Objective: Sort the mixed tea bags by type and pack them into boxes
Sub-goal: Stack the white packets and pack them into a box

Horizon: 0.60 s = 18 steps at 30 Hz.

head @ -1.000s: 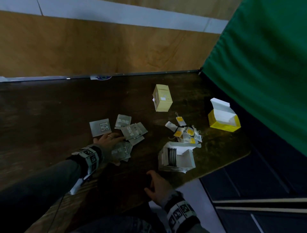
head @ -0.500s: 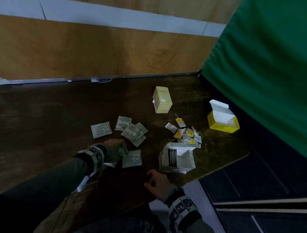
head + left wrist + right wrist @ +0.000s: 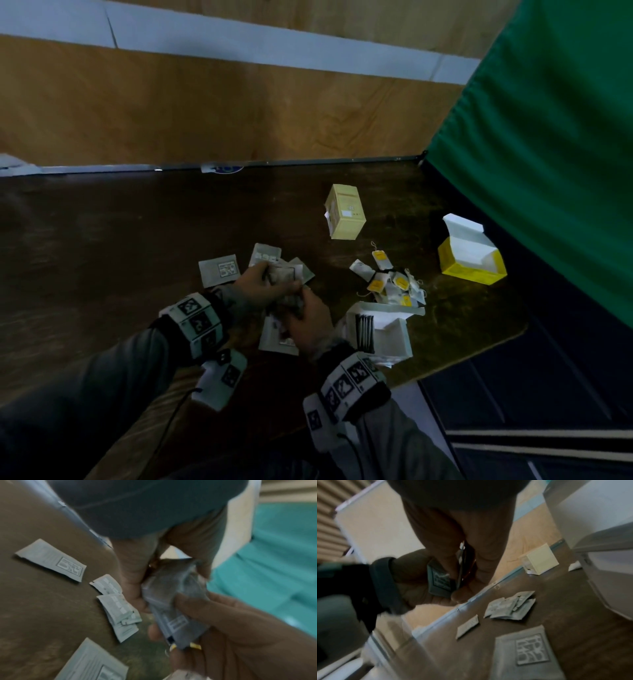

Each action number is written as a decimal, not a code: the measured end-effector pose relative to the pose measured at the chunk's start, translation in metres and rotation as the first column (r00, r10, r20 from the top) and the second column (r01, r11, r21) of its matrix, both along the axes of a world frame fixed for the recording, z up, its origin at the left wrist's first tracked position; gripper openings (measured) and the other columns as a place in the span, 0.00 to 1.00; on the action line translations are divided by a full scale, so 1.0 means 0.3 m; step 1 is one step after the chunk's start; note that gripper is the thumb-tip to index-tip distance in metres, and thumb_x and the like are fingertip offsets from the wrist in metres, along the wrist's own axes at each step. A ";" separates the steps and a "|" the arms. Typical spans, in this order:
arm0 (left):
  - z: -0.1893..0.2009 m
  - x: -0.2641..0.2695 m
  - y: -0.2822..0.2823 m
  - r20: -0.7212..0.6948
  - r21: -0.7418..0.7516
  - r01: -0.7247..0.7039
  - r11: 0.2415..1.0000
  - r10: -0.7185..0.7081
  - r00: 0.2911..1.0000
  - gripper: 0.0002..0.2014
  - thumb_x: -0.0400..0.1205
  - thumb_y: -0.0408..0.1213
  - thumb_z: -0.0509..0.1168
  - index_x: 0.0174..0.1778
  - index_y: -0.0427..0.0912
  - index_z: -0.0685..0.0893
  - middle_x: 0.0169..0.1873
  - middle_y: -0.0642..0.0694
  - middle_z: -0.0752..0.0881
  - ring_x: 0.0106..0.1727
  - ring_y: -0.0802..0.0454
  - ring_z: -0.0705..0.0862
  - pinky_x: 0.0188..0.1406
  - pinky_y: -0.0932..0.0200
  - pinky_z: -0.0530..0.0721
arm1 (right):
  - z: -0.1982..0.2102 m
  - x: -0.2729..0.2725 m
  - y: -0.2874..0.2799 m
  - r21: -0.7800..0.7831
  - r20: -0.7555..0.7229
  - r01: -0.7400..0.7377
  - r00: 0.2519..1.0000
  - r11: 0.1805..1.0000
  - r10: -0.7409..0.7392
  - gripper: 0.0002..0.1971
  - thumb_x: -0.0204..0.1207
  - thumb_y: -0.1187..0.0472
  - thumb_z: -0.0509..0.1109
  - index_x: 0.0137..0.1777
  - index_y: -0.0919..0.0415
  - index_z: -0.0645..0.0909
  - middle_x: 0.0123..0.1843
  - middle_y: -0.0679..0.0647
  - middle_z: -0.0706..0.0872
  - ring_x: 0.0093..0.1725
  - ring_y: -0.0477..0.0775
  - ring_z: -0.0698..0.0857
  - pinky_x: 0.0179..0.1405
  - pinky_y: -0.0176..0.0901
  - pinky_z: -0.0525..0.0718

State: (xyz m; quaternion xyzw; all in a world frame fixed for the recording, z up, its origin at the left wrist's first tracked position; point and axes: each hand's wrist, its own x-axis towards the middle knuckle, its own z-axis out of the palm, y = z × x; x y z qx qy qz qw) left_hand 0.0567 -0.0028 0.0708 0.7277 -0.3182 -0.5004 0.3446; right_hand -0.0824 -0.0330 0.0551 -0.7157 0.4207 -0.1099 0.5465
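Both grips clamped on grey sachets [image 3: 286, 286], left hand [image 3: 260, 291] above, right hand [image 3: 310, 323] beneath

Your dark wooden bench [image 3: 102, 246] carries loose grey sachets [image 3: 219, 269], a heap of yellow-tagged tea bags [image 3: 394, 284] beside them, a closed pale yellow box [image 3: 346, 212] further back, an open white box [image 3: 383, 332] near the front edge and an open yellow box [image 3: 471, 262] at your right.
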 end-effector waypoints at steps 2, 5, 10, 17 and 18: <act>0.018 -0.008 -0.005 -0.152 0.015 -0.068 0.998 0.070 0.986 0.24 0.81 0.46 0.65 0.69 0.38 0.71 0.60 0.39 0.80 0.52 0.47 0.82 0.44 0.57 0.81 | 0.018 0.001 -0.009 0.041 0.041 0.033 0.999 0.999 -0.035 0.17 0.81 0.56 0.65 0.68 0.58 0.75 0.51 0.51 0.86 0.42 0.44 0.85 0.43 0.37 0.88; 0.042 -0.009 0.007 -0.467 0.037 -0.115 0.993 0.119 0.876 0.14 0.84 0.40 0.56 0.59 0.35 0.76 0.44 0.39 0.81 0.39 0.48 0.81 0.32 0.57 0.79 | 0.043 -0.015 -0.019 0.181 0.150 0.060 0.985 0.982 -0.088 0.11 0.83 0.62 0.62 0.64 0.59 0.75 0.48 0.51 0.86 0.40 0.46 0.87 0.43 0.46 0.88; 0.031 0.004 0.012 -0.282 -0.076 0.034 0.997 -0.054 0.958 0.27 0.76 0.27 0.68 0.70 0.45 0.69 0.61 0.39 0.81 0.58 0.42 0.83 0.52 0.43 0.87 | 0.082 -0.042 -0.043 0.320 0.202 0.050 0.972 0.946 -0.120 0.14 0.83 0.64 0.60 0.66 0.65 0.74 0.46 0.52 0.86 0.40 0.50 0.87 0.36 0.41 0.88; 0.073 -0.011 0.009 -0.245 -0.176 -0.235 0.956 0.188 0.951 0.31 0.71 0.38 0.75 0.70 0.49 0.73 0.64 0.51 0.76 0.64 0.50 0.77 0.42 0.57 0.86 | 0.108 -0.080 -0.064 0.353 0.220 0.146 0.947 0.924 -0.234 0.11 0.82 0.67 0.60 0.57 0.50 0.77 0.56 0.54 0.85 0.60 0.60 0.84 0.57 0.53 0.84; 0.087 -0.015 0.009 -0.269 -0.201 -0.275 0.940 0.217 0.938 0.29 0.71 0.36 0.74 0.68 0.50 0.75 0.64 0.50 0.76 0.63 0.49 0.78 0.39 0.59 0.86 | 0.111 -0.085 -0.065 0.346 0.218 0.156 0.946 0.925 -0.241 0.12 0.82 0.68 0.60 0.60 0.52 0.76 0.59 0.57 0.84 0.62 0.62 0.82 0.58 0.54 0.82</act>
